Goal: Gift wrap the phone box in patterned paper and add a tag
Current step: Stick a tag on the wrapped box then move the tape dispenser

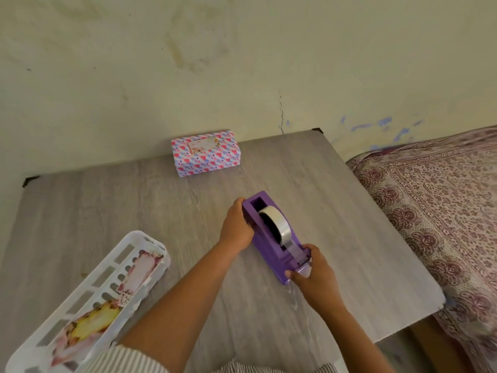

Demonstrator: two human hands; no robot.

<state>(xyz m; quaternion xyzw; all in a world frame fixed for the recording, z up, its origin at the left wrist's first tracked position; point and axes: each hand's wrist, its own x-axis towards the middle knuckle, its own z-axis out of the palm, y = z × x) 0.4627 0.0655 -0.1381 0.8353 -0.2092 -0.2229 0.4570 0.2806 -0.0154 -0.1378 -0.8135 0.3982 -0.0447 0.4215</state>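
A: Why is the left hand (pixel 236 224) clamped on the far end of the purple tape dispenser (pixel 277 238)?

B: To steady it, I'd judge. Its fingers curl round that end while the right hand (pixel 313 270) pinches at the cutter end, where the clear tape (pixel 277 224) comes off the roll, probably to pull a strip.

A: And the phone box (pixel 205 153)?

B: Wrapped in heart-patterned paper, at the table's far edge against the wall, well apart from both hands. A tag (pixel 203 145) lies on its top; whether it's fixed, I can't tell.

A: The rest?

B: A grey wood-grain table (pixel 107 205), with a white basket (pixel 88 300) of spare tags at its near left corner. The cream wall (pixel 242 63) is stained and cracked; a patterned bedspread (pixel 435 205) lies off the right edge.
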